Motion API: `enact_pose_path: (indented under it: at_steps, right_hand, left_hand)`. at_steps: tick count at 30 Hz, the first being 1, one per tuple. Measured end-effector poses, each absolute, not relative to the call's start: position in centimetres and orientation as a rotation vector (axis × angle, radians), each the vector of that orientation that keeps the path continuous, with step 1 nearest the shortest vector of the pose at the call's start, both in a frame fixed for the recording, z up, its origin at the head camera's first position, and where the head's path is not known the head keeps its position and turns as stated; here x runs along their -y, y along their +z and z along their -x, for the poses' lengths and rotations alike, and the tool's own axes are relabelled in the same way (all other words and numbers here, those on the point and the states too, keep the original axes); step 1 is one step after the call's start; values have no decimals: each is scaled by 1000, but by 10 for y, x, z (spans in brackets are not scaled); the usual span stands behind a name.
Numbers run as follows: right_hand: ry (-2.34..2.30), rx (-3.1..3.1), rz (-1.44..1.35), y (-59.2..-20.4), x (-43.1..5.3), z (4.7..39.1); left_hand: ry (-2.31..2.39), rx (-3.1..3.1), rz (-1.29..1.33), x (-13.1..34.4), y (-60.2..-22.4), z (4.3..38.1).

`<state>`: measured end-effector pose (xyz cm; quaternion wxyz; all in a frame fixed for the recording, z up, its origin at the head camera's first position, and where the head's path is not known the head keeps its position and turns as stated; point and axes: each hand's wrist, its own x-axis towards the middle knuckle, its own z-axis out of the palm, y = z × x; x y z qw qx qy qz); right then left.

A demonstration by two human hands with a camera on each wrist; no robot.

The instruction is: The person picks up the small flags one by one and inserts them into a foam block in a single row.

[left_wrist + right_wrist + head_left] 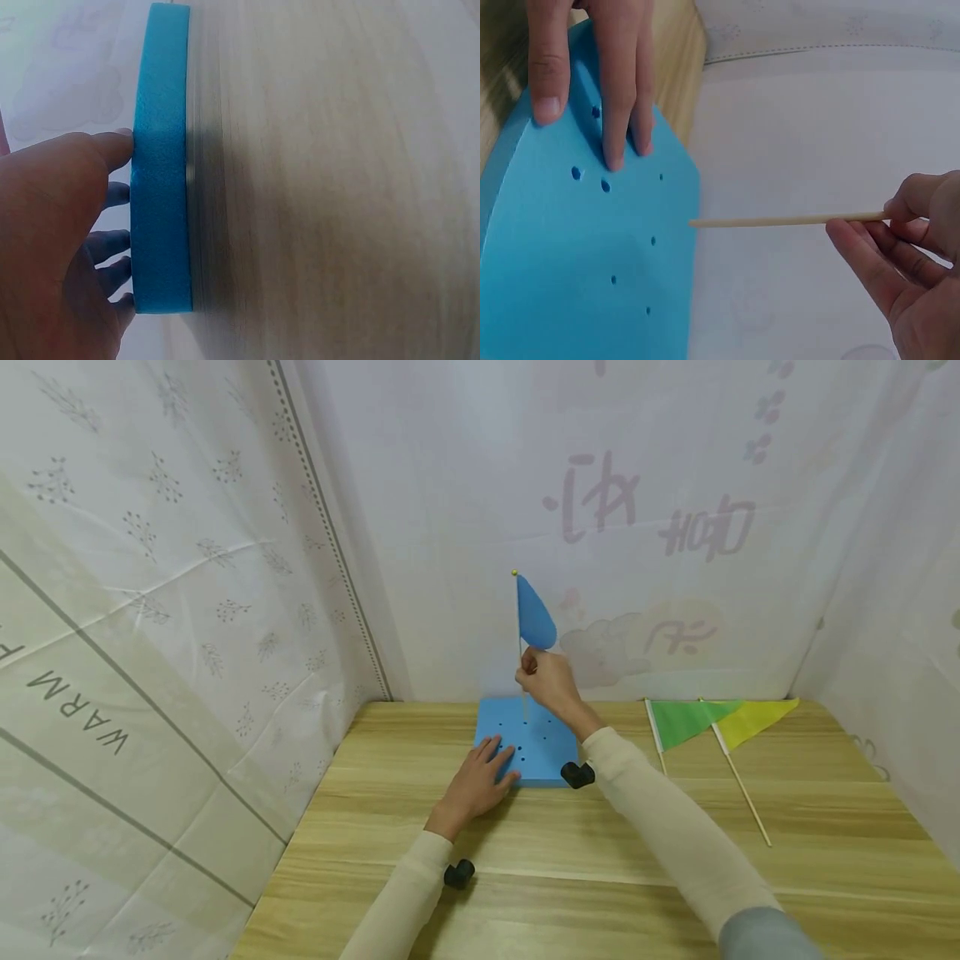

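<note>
A blue foam board point(551, 764) with several small holes lies on the table. My left hand point(480, 779) rests on its near left part, fingers spread and straight; the left wrist view has the thumb point(112, 148) at the board's upper edge. Above the board's far side, my right hand point(547, 679) pinches the stick of a blue flag point(535, 617) between thumb and fingers. The flag stands upright with a small yellow bead on top. In the right wrist view the bare lower stick point(772, 220) points at the board, its tip close to the holes near the far edge.
To the right, a green flag point(686, 720) and a yellow flag point(753, 722) lie on the wooden table point(585, 877), partly overlapping. Patterned white cloth point(450, 527) hangs behind the table and along both sides.
</note>
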<state>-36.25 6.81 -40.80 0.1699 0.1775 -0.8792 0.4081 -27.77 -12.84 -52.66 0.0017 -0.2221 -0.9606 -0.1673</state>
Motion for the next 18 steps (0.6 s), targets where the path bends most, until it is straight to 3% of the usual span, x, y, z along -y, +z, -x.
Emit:
enact_pose_path:
  at_steps: [18]
  right_hand:
    - [1193, 2514, -548, -432, -30, 375]
  left_hand:
    - [-502, 3026, 704, 129, -525, 279]
